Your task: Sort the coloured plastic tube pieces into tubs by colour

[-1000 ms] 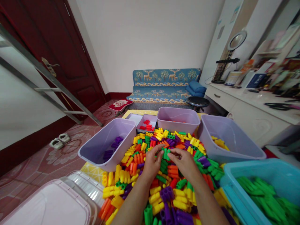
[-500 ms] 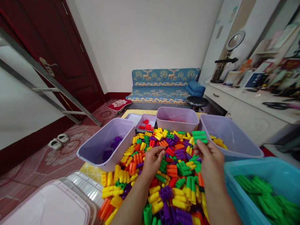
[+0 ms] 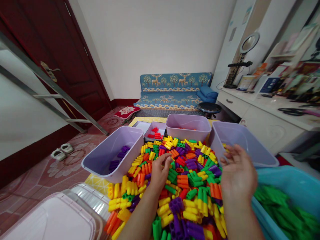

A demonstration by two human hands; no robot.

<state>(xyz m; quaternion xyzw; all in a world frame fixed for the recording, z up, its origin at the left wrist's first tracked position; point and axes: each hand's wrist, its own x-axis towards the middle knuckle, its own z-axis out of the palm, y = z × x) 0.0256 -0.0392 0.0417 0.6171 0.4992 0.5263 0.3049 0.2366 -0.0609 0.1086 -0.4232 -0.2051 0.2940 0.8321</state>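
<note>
A broad heap of plastic tube-shaped building pieces (image 3: pixel 191 165) in yellow, green, purple, orange and red covers the table. Over its middle hovers my left hand (image 3: pixel 160 170), fingers loosely bent and apart from the thumb, with nothing seen in it. My right hand (image 3: pixel 238 173) is raised at the heap's right side, between it and the teal bin (image 3: pixel 295 178). Its palm is turned partly up, its fingers are spread, and no piece shows in it. Green pieces (image 3: pixel 282 206) lie inside the teal bin.
Purple pieces lie in the left lilac bin (image 3: pixel 135 136), red ones in a small tray (image 3: pixel 147 130). Two more lilac bins (image 3: pixel 188 128) stand at the back and right. Clear lids (image 3: pixel 55 216) lie front left. A ladder (image 3: pixel 50 80) leans at left.
My right hand has moved right and toward me, turned over and opened. The green piece it held is no longer in it. My left hand has barely shifted.
</note>
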